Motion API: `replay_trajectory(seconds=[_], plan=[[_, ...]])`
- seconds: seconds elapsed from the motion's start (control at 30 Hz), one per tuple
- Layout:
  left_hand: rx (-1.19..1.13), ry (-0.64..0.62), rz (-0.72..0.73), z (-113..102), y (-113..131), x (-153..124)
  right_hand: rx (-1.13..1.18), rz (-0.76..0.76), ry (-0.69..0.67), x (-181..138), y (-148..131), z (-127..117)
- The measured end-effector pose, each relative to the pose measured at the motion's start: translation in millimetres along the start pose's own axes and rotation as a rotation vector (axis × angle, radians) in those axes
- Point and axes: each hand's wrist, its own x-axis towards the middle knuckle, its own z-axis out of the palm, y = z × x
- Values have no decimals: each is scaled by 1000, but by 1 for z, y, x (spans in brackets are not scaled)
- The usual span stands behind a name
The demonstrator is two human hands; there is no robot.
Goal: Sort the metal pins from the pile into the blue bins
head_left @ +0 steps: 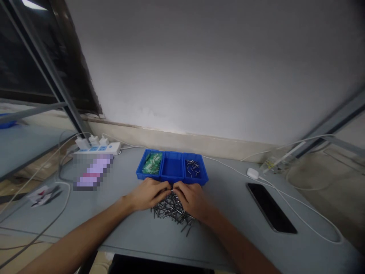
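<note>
My left hand [150,193] and my right hand [194,198] meet fingertip to fingertip just in front of the blue bins. Both are closed in a pinch, and whatever lies between the fingertips is too small to make out. Beneath and between them spreads a pile of thin metal pins [172,210] on the grey table. Part of the pile is hidden by my hands. The left blue bin [139,169] holds green-and-white flat pieces [152,163]. In the right blue bin [203,169] lie some loose metal pins [193,166]. Between these stands the middle blue bin [172,164].
A black phone [271,207] lies at the right, beside a white charger [252,173] and its cables. At the left are a power strip [114,147] with plugs, a blurred-out device [95,171] and a crumpled wrapper [42,195]. A wall [211,76] rises behind the table.
</note>
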Motion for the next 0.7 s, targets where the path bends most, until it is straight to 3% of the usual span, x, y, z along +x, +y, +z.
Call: replay_trajectory(seconds=[0.17,0.7], plan=[[-35,20,21,0,0,-1,-15,-79,39,0,0,-2],[-90,60,22,1,-3,-2,-57,-20,14,3,-2,-1]])
